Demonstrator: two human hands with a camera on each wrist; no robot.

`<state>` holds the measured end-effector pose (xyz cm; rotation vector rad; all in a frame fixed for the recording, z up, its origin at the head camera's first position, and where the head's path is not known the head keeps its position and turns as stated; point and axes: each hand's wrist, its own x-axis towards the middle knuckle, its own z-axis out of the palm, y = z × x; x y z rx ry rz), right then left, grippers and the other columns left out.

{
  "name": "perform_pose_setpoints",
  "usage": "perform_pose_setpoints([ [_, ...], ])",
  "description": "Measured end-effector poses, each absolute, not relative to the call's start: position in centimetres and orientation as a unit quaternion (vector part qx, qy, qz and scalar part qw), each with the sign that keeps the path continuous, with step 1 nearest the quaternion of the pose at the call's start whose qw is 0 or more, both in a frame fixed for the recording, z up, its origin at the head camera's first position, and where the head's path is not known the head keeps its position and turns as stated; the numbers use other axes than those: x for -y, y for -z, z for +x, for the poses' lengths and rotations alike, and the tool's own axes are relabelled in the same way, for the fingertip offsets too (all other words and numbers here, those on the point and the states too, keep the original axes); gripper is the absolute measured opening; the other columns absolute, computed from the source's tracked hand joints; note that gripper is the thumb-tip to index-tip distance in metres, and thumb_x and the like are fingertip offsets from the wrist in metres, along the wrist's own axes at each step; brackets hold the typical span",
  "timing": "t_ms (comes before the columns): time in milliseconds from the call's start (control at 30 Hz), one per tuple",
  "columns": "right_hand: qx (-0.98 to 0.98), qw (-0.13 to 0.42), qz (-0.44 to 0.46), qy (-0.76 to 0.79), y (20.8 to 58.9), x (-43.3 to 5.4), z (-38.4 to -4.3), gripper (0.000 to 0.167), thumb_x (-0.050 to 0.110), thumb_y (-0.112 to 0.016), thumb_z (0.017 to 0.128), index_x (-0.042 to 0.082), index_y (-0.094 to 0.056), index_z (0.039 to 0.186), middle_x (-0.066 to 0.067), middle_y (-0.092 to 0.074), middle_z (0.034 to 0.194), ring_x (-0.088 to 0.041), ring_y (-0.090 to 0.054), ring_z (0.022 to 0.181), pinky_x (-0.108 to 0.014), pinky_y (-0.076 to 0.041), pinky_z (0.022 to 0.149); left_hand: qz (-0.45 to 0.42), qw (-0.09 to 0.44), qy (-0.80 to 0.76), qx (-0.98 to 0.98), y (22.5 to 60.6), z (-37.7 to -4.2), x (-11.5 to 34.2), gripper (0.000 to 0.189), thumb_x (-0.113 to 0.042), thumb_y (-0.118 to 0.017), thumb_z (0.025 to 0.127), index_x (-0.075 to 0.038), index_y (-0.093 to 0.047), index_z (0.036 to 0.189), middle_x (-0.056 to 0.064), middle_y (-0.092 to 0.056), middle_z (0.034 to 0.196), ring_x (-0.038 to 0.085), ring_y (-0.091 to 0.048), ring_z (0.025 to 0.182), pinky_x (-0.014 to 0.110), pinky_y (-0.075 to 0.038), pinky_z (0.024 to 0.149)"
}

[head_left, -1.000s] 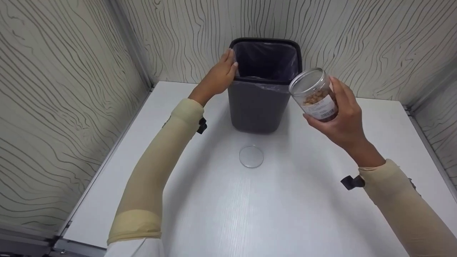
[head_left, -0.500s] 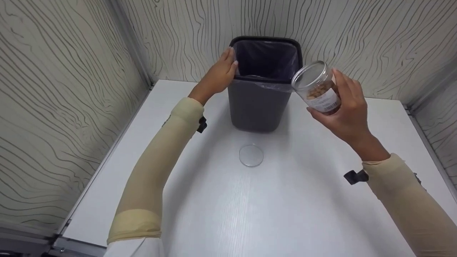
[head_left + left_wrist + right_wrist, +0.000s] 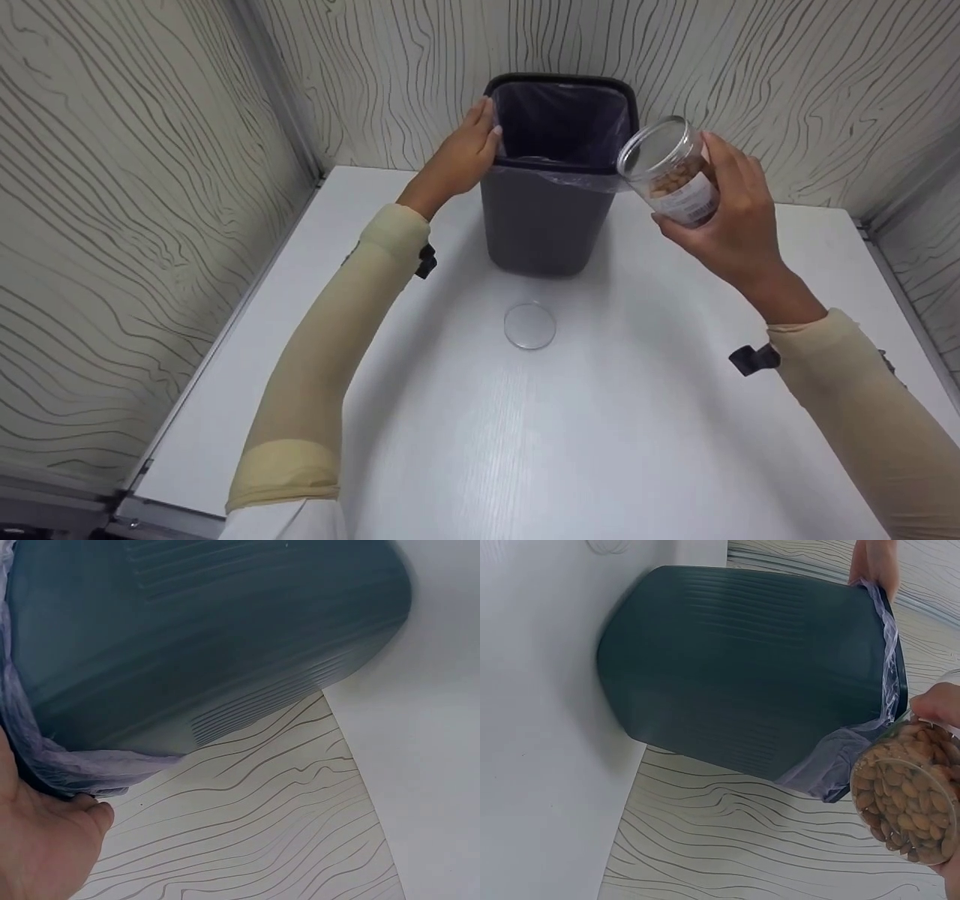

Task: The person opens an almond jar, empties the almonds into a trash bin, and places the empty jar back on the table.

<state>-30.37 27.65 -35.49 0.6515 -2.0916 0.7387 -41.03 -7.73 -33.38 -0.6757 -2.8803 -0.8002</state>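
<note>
My right hand (image 3: 739, 217) grips a clear plastic jar (image 3: 671, 169) with a white barcode label. Almonds (image 3: 904, 802) fill its lower part. The jar is tilted, its uncovered mouth facing up and left beside the right rim of a dark grey trash can (image 3: 544, 221). A thin plastic bag (image 3: 562, 120) lines the can and folds over its rim. At the can's left rim, my left hand (image 3: 465, 154) holds the edge between thumb and fingers; the left wrist view shows part of this hand (image 3: 52, 847) by the bag's folded edge.
A clear round lid (image 3: 529, 326) lies flat on the white table (image 3: 465, 442) in front of the can. Walls with a wavy line pattern (image 3: 405, 82) stand behind the can and on both sides. Black clips (image 3: 754, 360) sit at my sleeved wrists.
The right hand has raised the jar slightly and shifted it right and away from me, still tilted. The left hand stays at the can's rim.
</note>
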Motion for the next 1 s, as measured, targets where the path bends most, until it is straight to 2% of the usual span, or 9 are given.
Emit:
perform_pose_setpoints([
  [133, 0.831, 0.401, 0.268, -0.279, 35.3, -27.9, -30.6, 0.093, 0.009, -0.094, 0.065, 0.002, -0.049, 0.147, -0.021, -0.059, 0.136, -0.041, -0.053, 0.118, -0.051, -0.042, 0.098, -0.224, 0.041, 0.262, 0.938, 33.4, -41.0, 7.8, 0.062, -0.037, -0.019, 0.113, -0.003, -0.002, 0.162, 0.011, 0.002, 0.171, 0.019, -0.001, 0.156, 0.029, -0.008, 0.124],
  [300, 0.836, 0.395, 0.284, -0.256, 34.9, -28.3, -31.1, 0.093, 0.015, -0.091, 0.071, 0.004, -0.045, 0.15, -0.022, -0.054, 0.141, -0.034, -0.05, 0.128, -0.05, -0.045, 0.104, -0.228, 0.044, 0.261, 0.937, 33.4, -41.1, 7.9, 0.063, -0.039, -0.019, 0.113, -0.003, -0.003, 0.162, 0.012, 0.001, 0.171, 0.019, -0.002, 0.156, 0.029, -0.009, 0.124],
  [567, 0.829, 0.392, 0.267, -0.295, 34.4, -27.5, -31.0, 0.091, 0.001, -0.092, 0.062, 0.001, -0.052, 0.143, -0.024, -0.054, 0.137, -0.04, -0.051, 0.125, -0.055, -0.044, 0.104, -0.223, 0.044, 0.258, 0.939, 33.5, -40.9, 7.9, 0.062, -0.037, -0.019, 0.113, -0.002, -0.003, 0.162, 0.012, 0.0, 0.17, 0.021, -0.002, 0.156, 0.029, -0.008, 0.124],
  [733, 0.833, 0.393, 0.26, -0.291, 33.7, -26.8, -30.6, 0.089, -0.003, -0.09, 0.063, 0.0, -0.051, 0.144, -0.026, -0.053, 0.137, -0.043, -0.05, 0.126, -0.057, -0.042, 0.104, -0.223, 0.048, 0.26, 0.938, 33.4, -41.0, 7.8, 0.062, -0.037, -0.019, 0.113, -0.002, -0.003, 0.162, 0.012, 0.0, 0.17, 0.02, -0.002, 0.156, 0.028, -0.008, 0.123],
  [1000, 0.843, 0.4, 0.247, -0.26, 34.8, -28.2, -32.6, 0.089, 0.007, -0.091, 0.066, 0.003, -0.051, 0.146, -0.022, -0.054, 0.139, -0.041, -0.051, 0.127, -0.056, -0.043, 0.104, -0.225, 0.042, 0.259, 0.938, 34.0, -41.0, 7.3, 0.061, -0.036, -0.019, 0.113, -0.002, -0.005, 0.162, 0.012, 0.0, 0.17, 0.02, -0.004, 0.156, 0.03, -0.01, 0.124],
])
